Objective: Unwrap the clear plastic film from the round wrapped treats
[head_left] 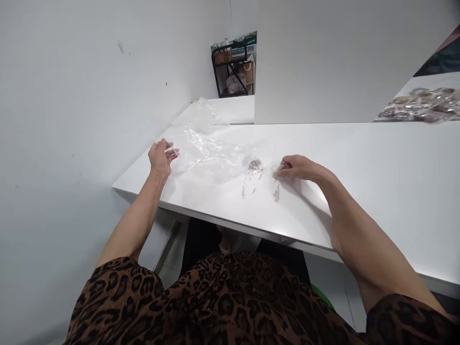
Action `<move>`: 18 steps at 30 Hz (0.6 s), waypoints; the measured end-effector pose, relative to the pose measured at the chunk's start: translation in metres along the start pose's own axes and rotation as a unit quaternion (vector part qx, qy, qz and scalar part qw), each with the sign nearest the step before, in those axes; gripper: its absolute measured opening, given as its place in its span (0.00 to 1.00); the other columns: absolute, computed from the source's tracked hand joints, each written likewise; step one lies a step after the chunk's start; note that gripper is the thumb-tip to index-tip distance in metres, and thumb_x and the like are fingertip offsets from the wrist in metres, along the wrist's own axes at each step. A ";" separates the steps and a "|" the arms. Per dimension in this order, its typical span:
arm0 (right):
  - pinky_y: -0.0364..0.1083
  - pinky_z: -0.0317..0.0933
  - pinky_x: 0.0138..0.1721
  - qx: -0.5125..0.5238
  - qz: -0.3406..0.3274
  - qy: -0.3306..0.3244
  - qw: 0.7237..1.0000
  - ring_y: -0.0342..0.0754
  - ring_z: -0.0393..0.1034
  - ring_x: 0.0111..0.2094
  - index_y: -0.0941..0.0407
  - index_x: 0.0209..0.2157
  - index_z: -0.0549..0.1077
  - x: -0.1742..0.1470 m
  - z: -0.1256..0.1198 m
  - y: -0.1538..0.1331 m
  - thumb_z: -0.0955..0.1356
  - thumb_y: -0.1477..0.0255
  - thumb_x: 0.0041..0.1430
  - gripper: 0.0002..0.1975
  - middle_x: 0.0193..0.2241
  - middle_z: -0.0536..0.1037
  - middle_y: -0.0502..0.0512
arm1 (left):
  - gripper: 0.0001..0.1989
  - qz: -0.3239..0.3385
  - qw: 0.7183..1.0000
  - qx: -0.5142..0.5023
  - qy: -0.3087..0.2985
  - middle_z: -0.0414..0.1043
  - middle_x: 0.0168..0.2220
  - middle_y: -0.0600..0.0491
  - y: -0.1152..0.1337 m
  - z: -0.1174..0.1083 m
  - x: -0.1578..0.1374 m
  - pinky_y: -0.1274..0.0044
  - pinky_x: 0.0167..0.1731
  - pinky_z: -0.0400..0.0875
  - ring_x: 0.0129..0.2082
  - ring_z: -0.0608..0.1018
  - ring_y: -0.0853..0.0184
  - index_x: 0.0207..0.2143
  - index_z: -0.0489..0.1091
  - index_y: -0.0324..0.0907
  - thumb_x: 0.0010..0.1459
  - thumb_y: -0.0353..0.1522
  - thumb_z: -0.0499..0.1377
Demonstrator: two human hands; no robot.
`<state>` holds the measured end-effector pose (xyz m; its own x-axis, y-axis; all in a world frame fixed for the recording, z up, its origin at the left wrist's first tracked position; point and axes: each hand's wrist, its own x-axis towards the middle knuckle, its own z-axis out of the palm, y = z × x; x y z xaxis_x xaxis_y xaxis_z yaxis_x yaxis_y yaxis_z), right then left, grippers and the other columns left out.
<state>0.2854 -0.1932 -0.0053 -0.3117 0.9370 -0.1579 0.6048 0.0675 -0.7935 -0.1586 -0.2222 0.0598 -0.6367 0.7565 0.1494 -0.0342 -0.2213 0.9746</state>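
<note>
A large, crumpled clear plastic bag (212, 148) lies across the left part of the white table (359, 191). My left hand (163, 157) is at the bag's left edge, fingers curled around a bit of the film. A small brownish item in clear wrap (255, 165) rests at the right end of the bag; I cannot tell whether it lies inside or on top. To the right of it, my right hand (295, 167) pinches a small clear-wrapped piece, mostly hidden by the fingers. Reflections of both small pieces show on the glossy tabletop.
A white wall (72, 120) borders the table on the left, and a tall white panel (323, 62) rises at its back. Several clear-wrapped items (424, 105) are heaped at the far right. Beyond the table stands a black shelf rack (232, 72) with boxes and bags.
</note>
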 end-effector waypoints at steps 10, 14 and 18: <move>0.44 0.52 0.32 0.088 -0.052 0.058 0.993 0.46 0.58 0.32 0.53 0.27 0.68 0.024 0.044 -0.033 0.76 0.51 0.50 0.22 0.28 0.71 0.50 | 0.12 -0.043 0.996 -0.020 0.071 0.70 0.25 0.61 -0.077 -0.062 -0.002 0.85 0.26 0.73 0.22 0.76 0.78 0.32 0.62 0.42 0.67 0.34 0.60; 0.44 0.50 0.32 0.008 -0.044 0.012 0.999 0.45 0.57 0.30 0.53 0.26 0.66 0.035 0.060 -0.057 0.75 0.55 0.50 0.20 0.26 0.68 0.49 | 0.14 -0.033 0.998 -0.014 0.058 0.72 0.28 0.59 -0.080 -0.062 -0.002 0.85 0.25 0.71 0.22 0.76 0.78 0.32 0.63 0.41 0.64 0.36 0.64; 0.44 0.51 0.32 0.031 -0.040 0.000 0.999 0.42 0.55 0.29 0.53 0.26 0.61 0.027 0.065 -0.068 0.77 0.60 0.45 0.22 0.25 0.64 0.45 | 0.14 -0.036 0.998 -0.012 0.049 0.72 0.28 0.59 -0.079 -0.061 -0.005 0.84 0.24 0.70 0.21 0.76 0.77 0.31 0.63 0.41 0.64 0.36 0.65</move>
<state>0.1883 -0.1952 0.0066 -0.3573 0.9294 -0.0922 0.5313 0.1211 -0.8385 -0.1999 -0.2462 -0.0281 -0.7036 0.7080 0.0605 -0.1009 -0.1838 0.9778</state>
